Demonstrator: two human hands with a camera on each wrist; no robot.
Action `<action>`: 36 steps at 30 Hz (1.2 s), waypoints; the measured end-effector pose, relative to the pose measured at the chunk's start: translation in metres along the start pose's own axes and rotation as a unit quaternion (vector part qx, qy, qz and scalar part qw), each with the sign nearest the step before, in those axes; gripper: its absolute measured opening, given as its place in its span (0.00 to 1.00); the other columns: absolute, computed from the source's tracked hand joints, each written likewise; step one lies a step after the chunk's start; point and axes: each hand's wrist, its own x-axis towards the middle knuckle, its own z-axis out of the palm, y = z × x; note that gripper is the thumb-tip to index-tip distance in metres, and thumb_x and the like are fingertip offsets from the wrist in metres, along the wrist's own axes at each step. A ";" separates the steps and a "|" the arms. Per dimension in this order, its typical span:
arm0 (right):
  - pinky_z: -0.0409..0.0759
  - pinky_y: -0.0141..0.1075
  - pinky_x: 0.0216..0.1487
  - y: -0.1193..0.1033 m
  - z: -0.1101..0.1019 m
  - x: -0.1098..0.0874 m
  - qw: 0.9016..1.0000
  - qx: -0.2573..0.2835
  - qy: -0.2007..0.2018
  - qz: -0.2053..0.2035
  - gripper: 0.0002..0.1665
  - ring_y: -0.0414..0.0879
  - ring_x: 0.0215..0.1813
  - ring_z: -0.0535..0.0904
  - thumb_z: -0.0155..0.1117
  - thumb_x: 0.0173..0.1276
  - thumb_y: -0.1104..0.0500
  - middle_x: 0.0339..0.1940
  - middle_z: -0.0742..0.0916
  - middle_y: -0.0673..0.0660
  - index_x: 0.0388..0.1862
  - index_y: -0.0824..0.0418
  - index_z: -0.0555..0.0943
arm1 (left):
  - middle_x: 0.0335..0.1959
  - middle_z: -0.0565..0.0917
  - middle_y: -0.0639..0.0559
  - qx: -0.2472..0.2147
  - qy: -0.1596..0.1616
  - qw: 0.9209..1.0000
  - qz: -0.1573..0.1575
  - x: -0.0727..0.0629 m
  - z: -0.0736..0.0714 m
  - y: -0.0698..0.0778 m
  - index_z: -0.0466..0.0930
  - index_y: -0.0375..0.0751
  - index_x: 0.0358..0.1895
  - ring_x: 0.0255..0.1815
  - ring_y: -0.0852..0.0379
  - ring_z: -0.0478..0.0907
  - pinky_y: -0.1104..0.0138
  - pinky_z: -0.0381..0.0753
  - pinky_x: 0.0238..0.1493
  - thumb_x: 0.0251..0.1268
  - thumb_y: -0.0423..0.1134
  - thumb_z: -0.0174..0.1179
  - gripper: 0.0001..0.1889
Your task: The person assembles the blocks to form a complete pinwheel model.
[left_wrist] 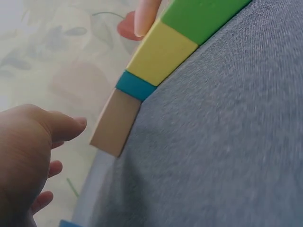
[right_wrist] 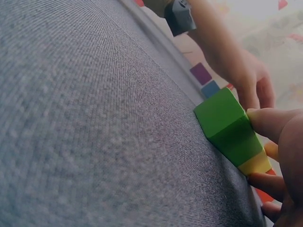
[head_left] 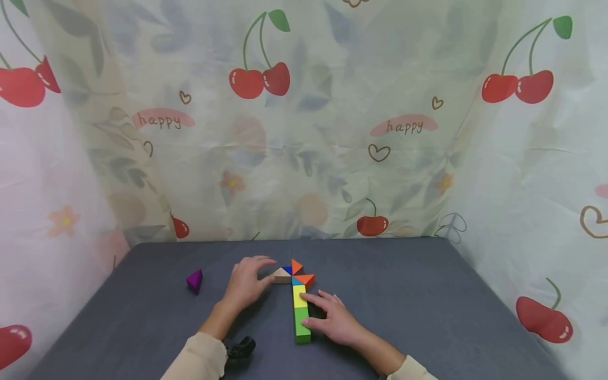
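Note:
My right hand (head_left: 334,319) lies along the right side of a row of blocks. Its thumb rests on the green block (head_left: 302,330) and its forefinger touches the yellow block (head_left: 299,296) beyond it. My left hand (head_left: 247,282) hovers at the row's far left, thumb and fingers apart around the plain wooden block (head_left: 281,276). In the left wrist view a gap shows between that thumb and the wooden block (left_wrist: 116,123). A teal block (left_wrist: 136,85) joins the wooden and yellow ones. Orange triangular blocks (head_left: 305,278) and a dark blue one (head_left: 287,269) fan out around the centre.
A purple triangular block (head_left: 194,282) lies alone at the left of the grey cloth-covered table (head_left: 404,295). A black device (head_left: 241,348) sits at my left wrist. Curtains printed with cherries (head_left: 304,132) enclose the table's back and sides.

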 end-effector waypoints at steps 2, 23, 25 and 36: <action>0.42 0.64 0.69 0.000 0.000 0.000 1.000 0.000 0.002 -0.001 0.34 0.61 0.74 0.57 0.67 0.64 0.41 0.68 0.75 0.55 0.68 0.44 0.74 | 0.52 0.83 0.53 0.013 0.005 1.000 0.000 -0.002 -0.005 -0.001 0.86 0.51 0.51 0.55 0.47 0.75 0.46 0.68 0.55 0.56 0.43 0.72 0.18; 0.42 0.64 0.69 0.002 -0.002 0.000 1.000 0.010 -0.010 -0.002 0.34 0.62 0.74 0.57 0.66 0.65 0.41 0.69 0.74 0.59 0.69 0.45 0.73 | 0.39 0.84 0.56 0.101 0.039 0.994 0.019 -0.029 -0.037 -0.022 0.87 0.53 0.40 0.46 0.49 0.76 0.46 0.70 0.52 0.51 0.42 0.75 0.11; 0.42 0.64 0.69 0.002 -0.002 0.000 1.000 0.010 -0.009 -0.001 0.34 0.62 0.74 0.57 0.66 0.65 0.41 0.69 0.73 0.59 0.69 0.45 0.73 | 0.39 0.84 0.55 0.110 0.036 0.993 0.016 -0.030 -0.040 -0.023 0.87 0.53 0.40 0.46 0.48 0.76 0.46 0.70 0.52 0.51 0.43 0.75 0.11; 0.42 0.64 0.70 0.004 -0.001 0.000 1.000 0.005 -0.004 -0.004 0.34 0.61 0.74 0.57 0.67 0.64 0.41 0.68 0.74 0.58 0.68 0.45 0.74 | 0.41 0.83 0.51 0.128 0.000 0.991 -0.033 -0.038 -0.046 -0.028 0.87 0.50 0.44 0.47 0.46 0.75 0.44 0.68 0.53 0.53 0.45 0.73 0.14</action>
